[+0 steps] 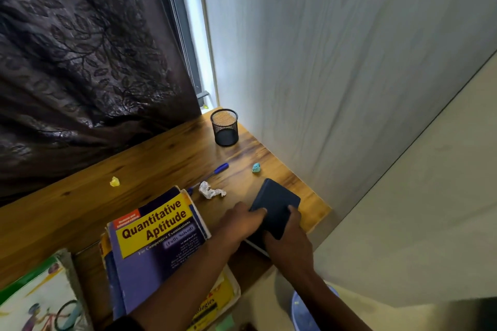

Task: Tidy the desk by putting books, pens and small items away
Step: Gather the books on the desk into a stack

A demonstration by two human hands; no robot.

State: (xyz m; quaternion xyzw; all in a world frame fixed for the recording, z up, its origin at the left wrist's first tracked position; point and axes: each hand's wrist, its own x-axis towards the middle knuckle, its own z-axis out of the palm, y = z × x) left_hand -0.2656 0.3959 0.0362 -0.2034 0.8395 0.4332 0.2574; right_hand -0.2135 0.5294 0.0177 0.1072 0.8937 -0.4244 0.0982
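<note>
both hands, left hand (239, 219) and right hand (289, 234), gripped the dark notebook (274, 209) by its sides at the desk (80, 209) edge, probably to lift it. beyond them lay crumpled paper (211, 191) and a blue pen (212, 172); farther off stood the mesh pen holder (224, 127).

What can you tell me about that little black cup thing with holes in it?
The pen holder is a small round cup of black wire mesh, as it looks. It stands upright and open-topped at the far corner of the wooden desk, near the curtain and wall. Nothing shows inside it, and neither hand touches it.
</note>
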